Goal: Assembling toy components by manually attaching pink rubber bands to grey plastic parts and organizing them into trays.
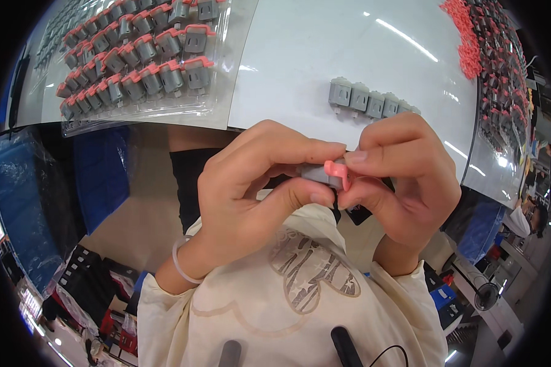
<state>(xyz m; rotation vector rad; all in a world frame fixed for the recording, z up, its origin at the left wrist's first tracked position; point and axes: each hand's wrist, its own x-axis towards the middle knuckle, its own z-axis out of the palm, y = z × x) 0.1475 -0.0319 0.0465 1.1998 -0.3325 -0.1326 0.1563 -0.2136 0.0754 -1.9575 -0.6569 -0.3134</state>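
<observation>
Between thumb and fingers, my left hand (251,177) grips a small grey metal motor (315,174), held in front of my body just off the table's near edge. A pink plastic clip (336,174) sits at the motor's right end. My right hand (404,168) pinches that clip between thumb and forefinger, so both hands meet at it. How far the clip is seated on the motor is partly hidden by my fingers. Past my right hand, a short row of grey motors without pink clips (373,103) stands on the white table (300,67).
A clear plastic tray (159,116) at the far left holds rows of motors with pink clips (144,49). At the far right lie a heap of loose pink clips (462,37) and many more motors with pink parts (502,92). Blue plastic-covered bins (27,202) stand below left.
</observation>
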